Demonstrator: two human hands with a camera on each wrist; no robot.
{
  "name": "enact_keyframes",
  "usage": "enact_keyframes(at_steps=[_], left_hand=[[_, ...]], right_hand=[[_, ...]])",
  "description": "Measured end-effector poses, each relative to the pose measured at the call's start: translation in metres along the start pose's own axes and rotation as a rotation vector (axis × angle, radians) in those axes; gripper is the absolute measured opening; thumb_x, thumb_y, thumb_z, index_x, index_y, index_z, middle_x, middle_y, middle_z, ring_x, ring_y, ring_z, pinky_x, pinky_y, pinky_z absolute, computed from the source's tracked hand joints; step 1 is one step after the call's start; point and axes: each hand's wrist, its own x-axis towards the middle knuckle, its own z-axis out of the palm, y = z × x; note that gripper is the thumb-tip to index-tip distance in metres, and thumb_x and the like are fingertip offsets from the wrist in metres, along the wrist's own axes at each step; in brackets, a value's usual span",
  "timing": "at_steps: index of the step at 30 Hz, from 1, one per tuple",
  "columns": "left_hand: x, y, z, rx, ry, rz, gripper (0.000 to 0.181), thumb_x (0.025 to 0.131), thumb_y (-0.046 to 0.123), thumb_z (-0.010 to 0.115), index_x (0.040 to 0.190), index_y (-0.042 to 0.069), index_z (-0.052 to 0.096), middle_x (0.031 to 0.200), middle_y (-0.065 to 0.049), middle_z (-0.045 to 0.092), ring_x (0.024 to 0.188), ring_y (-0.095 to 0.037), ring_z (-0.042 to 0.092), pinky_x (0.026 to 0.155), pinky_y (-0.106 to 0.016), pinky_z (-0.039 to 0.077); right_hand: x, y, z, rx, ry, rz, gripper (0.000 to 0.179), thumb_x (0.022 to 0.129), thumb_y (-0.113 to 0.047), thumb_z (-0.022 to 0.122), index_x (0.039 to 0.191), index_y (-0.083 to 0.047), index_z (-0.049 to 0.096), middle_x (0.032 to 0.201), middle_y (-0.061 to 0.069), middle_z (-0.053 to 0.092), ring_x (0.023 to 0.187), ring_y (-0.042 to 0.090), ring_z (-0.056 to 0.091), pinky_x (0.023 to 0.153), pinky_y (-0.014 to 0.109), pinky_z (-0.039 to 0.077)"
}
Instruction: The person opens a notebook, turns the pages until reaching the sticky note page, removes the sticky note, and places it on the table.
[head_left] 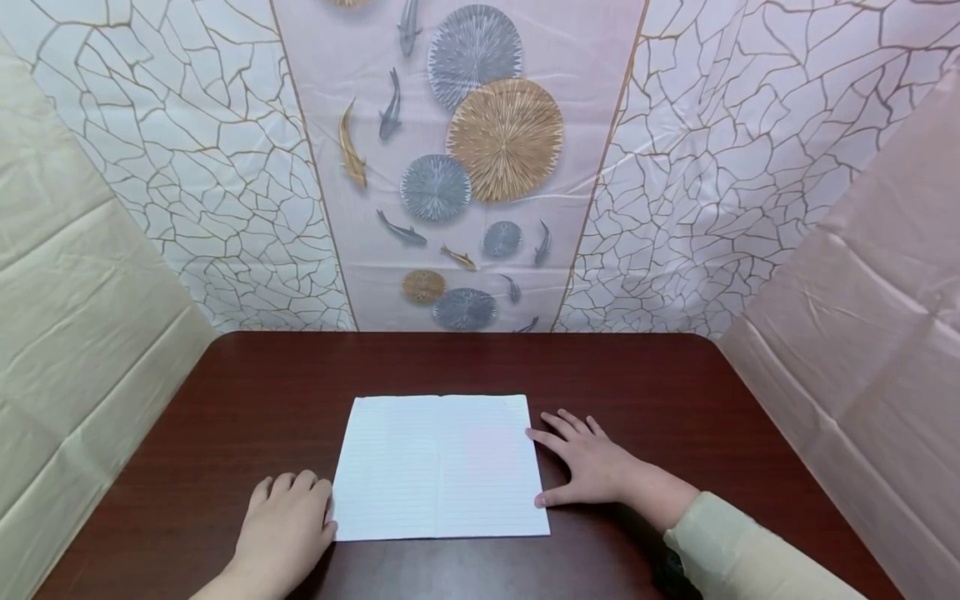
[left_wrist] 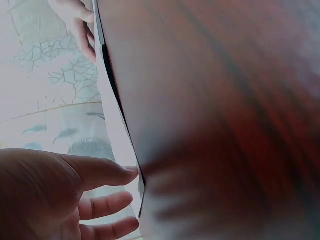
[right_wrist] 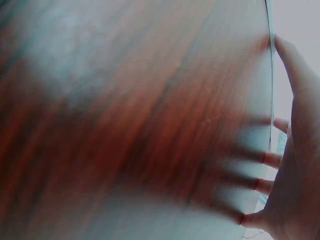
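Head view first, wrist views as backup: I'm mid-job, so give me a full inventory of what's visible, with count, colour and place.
Open lined notebook: 1, white, flat on the table between the hands
Table: 1, dark reddish-brown, under the notebook
Backdrop: 1, white crackle-pattern sides, pale pink centre with grey and gold fish and discs, behind the table
Side drapes: 2, cream at left, pinkish at right
Dark item: 1, black, under the right wrist, too hidden to identify
Sleeve: 1, pale cream, right forearm
Left hand: 1, bare, at the notebook's left edge
Right hand: 1, bare, fingers spread, at its right edge
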Motion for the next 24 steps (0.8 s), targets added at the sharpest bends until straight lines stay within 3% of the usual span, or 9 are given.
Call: enact_keyframes(at_steps=[8,12,16,20,24], left_hand=[[0.016,0.023,-0.007,-0.01,0.017,0.041,0.022,0.082,0.034,0.074,0.085,0.016,0.062,0.089,-0.002,0.058,0.087,-0.027,0.053,0.073,-0.047,0.043],[0.029,0.043,-0.006,-0.027,0.062,0.108,0.029,0.083,0.041,0.074,0.093,0.015,0.066,0.096,-0.003,0.062,0.091,-0.027,0.057,0.074,-0.046,0.047],[0.04,0.061,0.0,-0.081,0.071,0.196,0.043,0.084,0.045,0.074,0.109,0.01,0.068,0.113,-0.009,0.065,0.108,-0.032,0.059,0.085,-0.05,0.05],[0.048,0.074,0.008,-0.151,-0.007,0.251,0.062,0.086,0.052,0.07,0.131,0.01,0.061,0.138,-0.016,0.054,0.13,-0.04,0.048,0.102,-0.057,0.042],[0.053,0.082,0.013,-0.189,-0.125,0.261,0.074,0.088,0.059,0.063,0.146,0.016,0.05,0.153,-0.017,0.039,0.141,-0.044,0.033,0.108,-0.062,0.032]], right_hand=[[0.001,0.001,0.001,-0.008,0.001,-0.003,0.104,0.072,-0.089,0.051,0.156,-0.032,0.032,0.162,0.008,0.024,0.149,0.038,0.016,0.11,0.071,0.018],[0.0,0.002,0.0,0.002,0.001,-0.004,0.103,0.072,-0.088,0.053,0.156,-0.031,0.032,0.162,0.009,0.024,0.149,0.038,0.016,0.11,0.071,0.018],[0.0,0.002,0.0,0.019,-0.003,-0.005,0.103,0.072,-0.088,0.054,0.156,-0.032,0.032,0.163,0.008,0.022,0.149,0.037,0.016,0.111,0.069,0.017],[0.001,0.002,0.001,0.013,-0.008,0.002,0.104,0.071,-0.089,0.052,0.156,-0.033,0.03,0.163,0.007,0.021,0.15,0.036,0.015,0.112,0.069,0.017],[0.001,0.001,0.0,0.035,-0.006,0.002,0.104,0.071,-0.088,0.054,0.156,-0.032,0.031,0.163,0.007,0.021,0.149,0.037,0.014,0.111,0.07,0.016]])
